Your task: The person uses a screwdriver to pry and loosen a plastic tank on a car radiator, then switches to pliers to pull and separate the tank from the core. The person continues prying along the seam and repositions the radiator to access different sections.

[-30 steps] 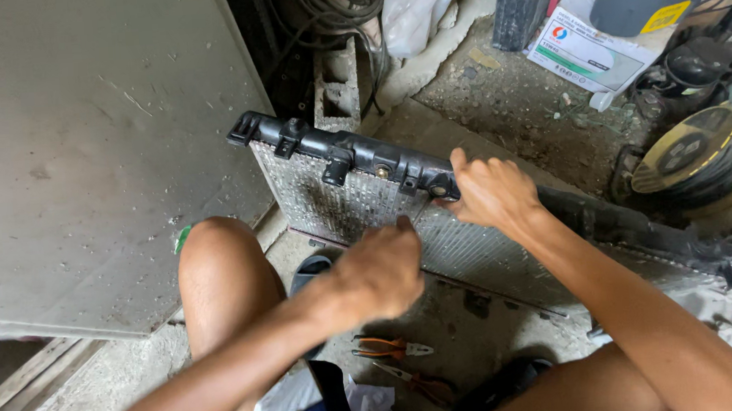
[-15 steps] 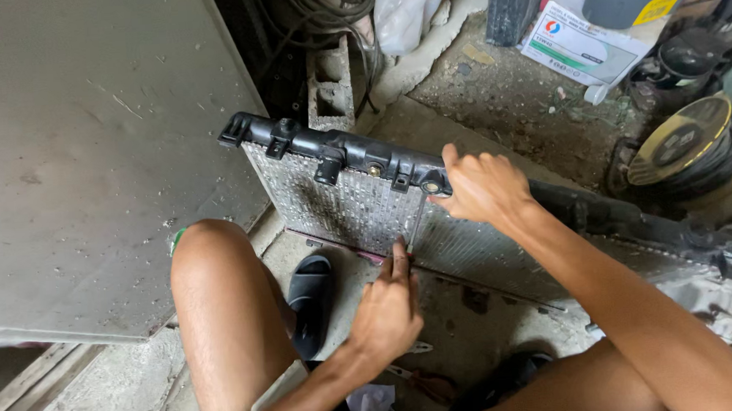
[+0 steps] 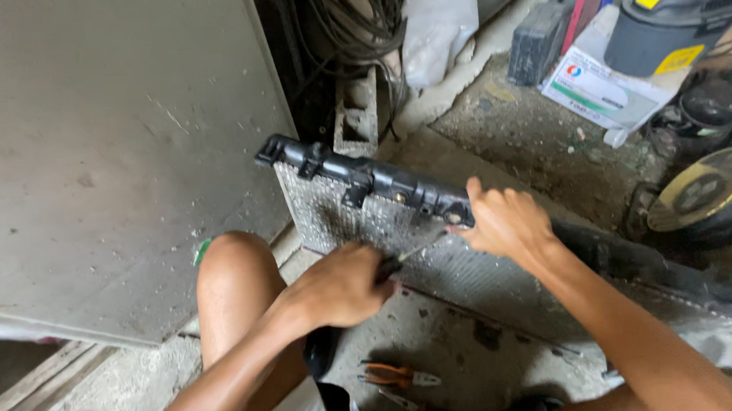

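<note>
A car radiator with grey fins stands tilted on the concrete floor, its black plastic top tank running along the upper edge. My right hand grips that black tank near its middle. My left hand is closed around the dark handle of a screwdriver, whose thin metal shaft points up and right toward the tank just beside my right hand. My bare left knee is raised left of the radiator.
A large grey metal panel fills the left. Orange-handled pliers lie on the floor below my hands. A concrete block, coiled cables, a cardboard box, a vacuum cleaner and a round machine part crowd the back and right.
My left hand dropped toward the floor by the pliers, then came back up holding a screwdriver against the radiator's top edge. My right hand stayed on the black tank.
</note>
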Motion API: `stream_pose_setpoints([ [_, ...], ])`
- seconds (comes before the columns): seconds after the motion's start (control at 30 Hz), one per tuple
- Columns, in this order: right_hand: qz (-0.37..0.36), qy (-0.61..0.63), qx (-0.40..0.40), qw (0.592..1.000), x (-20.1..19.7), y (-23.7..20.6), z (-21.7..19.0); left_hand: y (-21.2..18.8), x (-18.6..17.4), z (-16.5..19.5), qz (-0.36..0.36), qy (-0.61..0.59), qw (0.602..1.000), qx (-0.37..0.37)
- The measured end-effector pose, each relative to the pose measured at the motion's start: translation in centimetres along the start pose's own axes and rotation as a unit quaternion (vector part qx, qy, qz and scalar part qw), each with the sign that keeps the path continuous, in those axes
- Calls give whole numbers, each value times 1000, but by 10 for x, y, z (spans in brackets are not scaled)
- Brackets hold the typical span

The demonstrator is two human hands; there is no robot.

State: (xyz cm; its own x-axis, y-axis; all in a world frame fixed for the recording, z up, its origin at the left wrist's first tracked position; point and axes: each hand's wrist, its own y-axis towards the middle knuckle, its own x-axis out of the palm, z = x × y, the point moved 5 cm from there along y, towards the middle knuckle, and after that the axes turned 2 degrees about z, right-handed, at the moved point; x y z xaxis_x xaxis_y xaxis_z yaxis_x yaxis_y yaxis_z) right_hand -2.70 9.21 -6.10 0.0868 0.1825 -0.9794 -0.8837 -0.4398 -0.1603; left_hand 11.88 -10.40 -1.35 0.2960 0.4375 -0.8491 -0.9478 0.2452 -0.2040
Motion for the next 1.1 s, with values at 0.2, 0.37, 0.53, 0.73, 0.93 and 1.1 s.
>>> stream_pose_setpoints([
  [0.2,-13,19,24,999,-1,-2,5,-12,3,-4,15,-167,985,-46],
  [0.37,36,25,23,999,-8,-12,8,46,-19,22,149,-175,970,84],
  [0.53,11,61,39,997,-13,-27,9,120,-36,33,160,-236,947,146],
  [0.73,42,169,20,984,-21,-42,12,164,-4,27,44,-264,961,74],
  [0.93,172,271,-47,946,-32,-50,14,168,7,32,-24,-183,981,66],
  [1.1,333,145,-114,925,-41,-66,-1,176,18,22,-51,-206,977,32],
])
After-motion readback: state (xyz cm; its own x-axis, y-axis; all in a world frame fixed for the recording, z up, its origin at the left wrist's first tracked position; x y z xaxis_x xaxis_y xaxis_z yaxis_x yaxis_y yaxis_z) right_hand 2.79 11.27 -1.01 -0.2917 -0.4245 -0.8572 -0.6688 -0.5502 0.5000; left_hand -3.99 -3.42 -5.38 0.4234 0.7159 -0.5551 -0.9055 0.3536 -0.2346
